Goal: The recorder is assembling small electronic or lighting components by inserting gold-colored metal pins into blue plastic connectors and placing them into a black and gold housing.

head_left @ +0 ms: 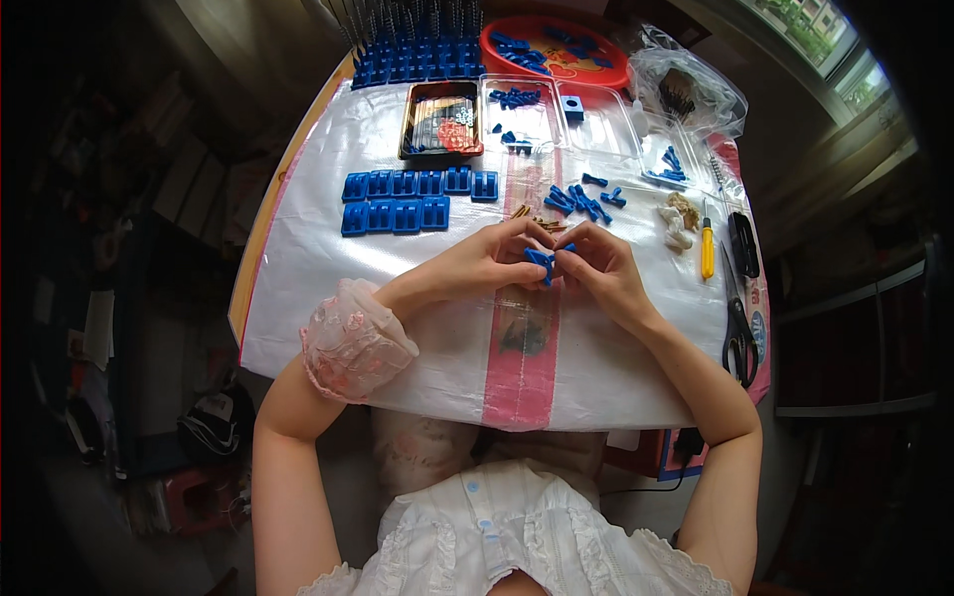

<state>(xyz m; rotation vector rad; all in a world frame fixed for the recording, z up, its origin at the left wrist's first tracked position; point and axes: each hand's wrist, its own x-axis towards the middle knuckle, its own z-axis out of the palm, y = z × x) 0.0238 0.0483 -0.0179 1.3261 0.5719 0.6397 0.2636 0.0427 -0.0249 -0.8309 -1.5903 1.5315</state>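
Note:
Both hands meet above the middle of the table. My left hand (497,260) pinches a small blue plastic part (540,260) between thumb and fingers. Close against it, my right hand (604,270) is closed on a smaller blue piece (568,247), mostly covered by the fingertips. Whether the two pieces touch I cannot tell. Just beyond my fingers lie several thin brass-coloured pins (535,219). A loose pile of blue plastic pieces (578,203) sits behind my right hand. Blue slotted blocks (405,216) stand in two rows to the left.
At the back are a black tray (405,139), clear trays (548,139) with blue parts, a red round tray (606,77) and blue blocks with upright metal coils (422,62). On the right lie a yellow-handled tool (707,253), black scissors (738,343) and a clear plastic bag (715,94).

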